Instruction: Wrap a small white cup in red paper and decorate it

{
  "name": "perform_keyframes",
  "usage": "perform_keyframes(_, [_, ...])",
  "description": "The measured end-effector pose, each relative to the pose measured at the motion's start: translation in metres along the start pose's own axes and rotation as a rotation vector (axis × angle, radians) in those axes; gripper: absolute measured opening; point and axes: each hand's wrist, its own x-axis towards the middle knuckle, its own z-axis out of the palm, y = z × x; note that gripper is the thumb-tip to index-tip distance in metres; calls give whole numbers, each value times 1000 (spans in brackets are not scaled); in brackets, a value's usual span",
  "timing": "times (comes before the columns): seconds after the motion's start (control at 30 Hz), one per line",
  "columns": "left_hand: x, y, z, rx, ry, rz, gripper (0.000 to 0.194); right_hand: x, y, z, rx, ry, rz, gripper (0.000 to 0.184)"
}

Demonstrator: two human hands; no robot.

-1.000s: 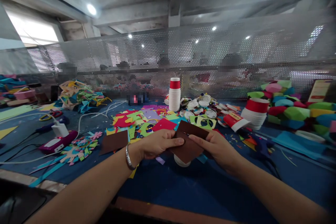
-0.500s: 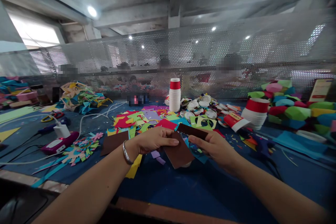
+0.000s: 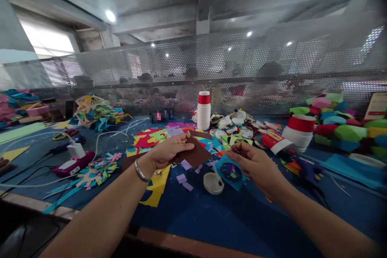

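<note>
My left hand (image 3: 173, 148) is closed on a piece of dark brown paper (image 3: 196, 152), thumb on top. My right hand (image 3: 252, 163) is apart from that paper, its fingers pinched on a thin dark thing (image 3: 226, 142) that I cannot make out clearly. Below the right hand lies a blue paper square with a round hole (image 3: 220, 162). Beside it on the blue table is a white cup lid (image 3: 211, 184). Small purple paper pieces (image 3: 182, 178) and yellow cut paper (image 3: 161, 187) lie under and near my left hand.
A stack of white and red paper cups (image 3: 203, 111) stands behind my hands, with a heap of lids (image 3: 238, 119) to its right. More stacked cups (image 3: 298, 133) and a glue gun (image 3: 305, 167) are at right. A purple power strip (image 3: 74, 163) with cables lies left.
My hands have moved apart, the left lifting its brown paper up and left. The dark brown strip by my right fingers no longer shows there. The white lid now shows.
</note>
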Motion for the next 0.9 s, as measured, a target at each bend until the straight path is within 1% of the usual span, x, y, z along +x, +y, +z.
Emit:
perform_keyframes(0.13, [-2, -2, 6, 13, -99, -73, 44, 3, 5, 0, 12, 40, -21, 37])
perform_keyframes(0.27, [-2, -6, 14, -12, -208, -43, 40, 2, 7, 1, -44, 38, -56, 33])
perform_keyframes(0.33, [-2, -6, 17, -17, -245, -40, 38, 2, 8, 1, -27, 31, -57, 31])
perform_keyframes(0.47, [-3, -5, 21, -8, -263, -45, 35, 3, 9, 0, 50, 11, -66, 28])
perform_keyframes(0.6, [-2, -6, 19, 72, -299, -39, 36, 2, 8, 0, 99, 0, -67, 26])
perform_keyframes(0.8, [-4, -4, 17, 243, -344, -58, 33, 1, 5, 2, 119, 34, -49, 27])
perform_keyframes(0.9, [-6, -2, 19, 280, -364, -74, 34, 2, 5, 2, 117, 49, -55, 25])
